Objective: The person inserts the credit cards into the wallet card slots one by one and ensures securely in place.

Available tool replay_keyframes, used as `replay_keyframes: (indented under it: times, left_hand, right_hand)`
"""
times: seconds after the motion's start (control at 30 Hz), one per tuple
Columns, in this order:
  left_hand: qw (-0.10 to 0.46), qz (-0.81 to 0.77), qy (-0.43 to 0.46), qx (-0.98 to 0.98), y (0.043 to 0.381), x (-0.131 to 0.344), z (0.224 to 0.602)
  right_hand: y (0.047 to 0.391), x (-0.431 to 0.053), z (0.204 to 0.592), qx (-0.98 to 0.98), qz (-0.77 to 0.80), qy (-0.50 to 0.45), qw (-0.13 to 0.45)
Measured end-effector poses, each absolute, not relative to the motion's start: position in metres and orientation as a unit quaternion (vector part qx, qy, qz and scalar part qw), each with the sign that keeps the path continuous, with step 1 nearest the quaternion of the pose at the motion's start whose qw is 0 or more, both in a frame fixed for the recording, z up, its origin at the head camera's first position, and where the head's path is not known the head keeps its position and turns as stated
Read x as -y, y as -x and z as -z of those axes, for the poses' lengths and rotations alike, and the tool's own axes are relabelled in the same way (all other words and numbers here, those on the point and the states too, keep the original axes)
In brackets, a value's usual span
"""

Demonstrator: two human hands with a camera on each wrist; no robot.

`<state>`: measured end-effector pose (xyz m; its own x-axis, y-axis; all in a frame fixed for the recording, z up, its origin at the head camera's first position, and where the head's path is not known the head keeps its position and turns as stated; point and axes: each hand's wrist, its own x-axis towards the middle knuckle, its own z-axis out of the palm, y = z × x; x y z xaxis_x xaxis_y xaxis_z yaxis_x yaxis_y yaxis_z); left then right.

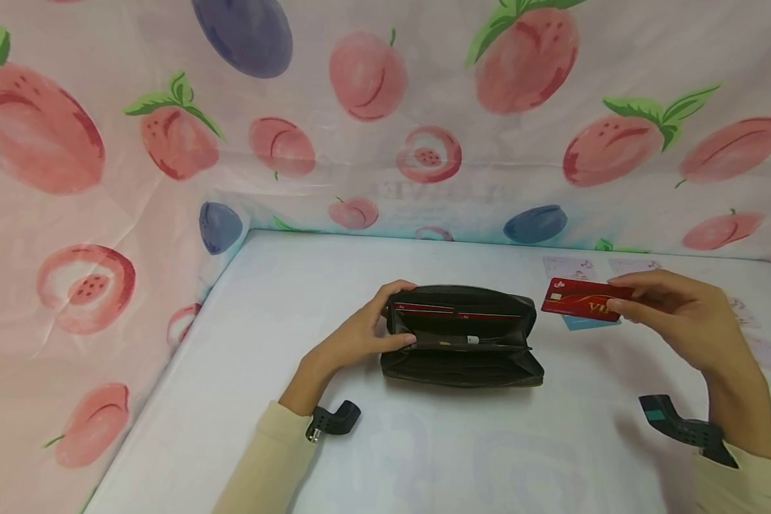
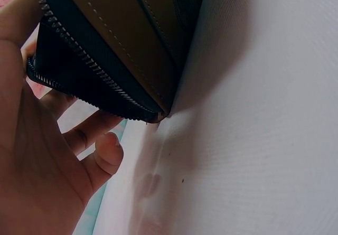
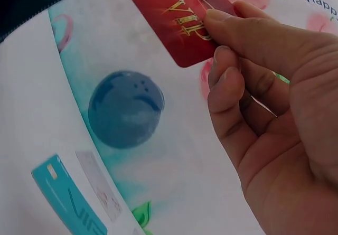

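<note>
A dark zip-around wallet (image 1: 462, 375) stands open on the white table, two red cards (image 1: 424, 308) showing their top edges in its back slots. My left hand (image 1: 360, 332) grips the wallet's left end, thumb inside the opening and fingers behind. In the left wrist view the wallet's brown stitched side (image 2: 121, 29) and its zipper teeth are seen close up. To the right of the wallet, my right hand (image 1: 687, 314) pinches a red VIP card (image 1: 575, 296) between thumb and fingers. The card is held above the table, its far end close to the wallet's right side.
Behind the red card lies a blue VIP card (image 1: 591, 323) on the table, partly covered in the head view. Pale printed patches (image 1: 568, 268) mark the table's back right. A fruit-patterned cloth (image 1: 360, 164) hangs along the back and left side.
</note>
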<state>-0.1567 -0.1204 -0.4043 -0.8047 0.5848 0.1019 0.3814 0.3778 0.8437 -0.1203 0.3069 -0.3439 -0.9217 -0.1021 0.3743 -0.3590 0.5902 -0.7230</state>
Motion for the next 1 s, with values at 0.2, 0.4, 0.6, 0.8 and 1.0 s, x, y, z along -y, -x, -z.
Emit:
replay_keyframes:
  times: [0.2,0.4,0.6,0.8,1.0]
  left_hand:
    - [0.119,-0.479,-0.290,-0.820,0.146,0.117,0.381]
    - [0.122,-0.481,-0.292,-0.818,0.139,0.116,0.366]
    - [0.126,-0.486,-0.289,-0.815,0.138,0.116,0.366]
    - [0.129,-0.486,-0.289,-0.815,0.139,0.116,0.366]
    - [0.124,-0.483,-0.291,-0.817,0.146,0.117,0.381]
  right_hand:
    - [0.122,-0.293,0.340,0.873,-0.446,-0.143,0.134]
    - [0.124,-0.283,0.337,0.867,-0.456,-0.156,0.125]
    - [0.129,-0.270,0.336,0.865,-0.436,-0.204,0.140]
    - [0.135,-0.263,0.338,0.856,-0.405,-0.270,0.173]
    - [0.134,-0.257,0.336,0.857,-0.384,-0.290,0.184]
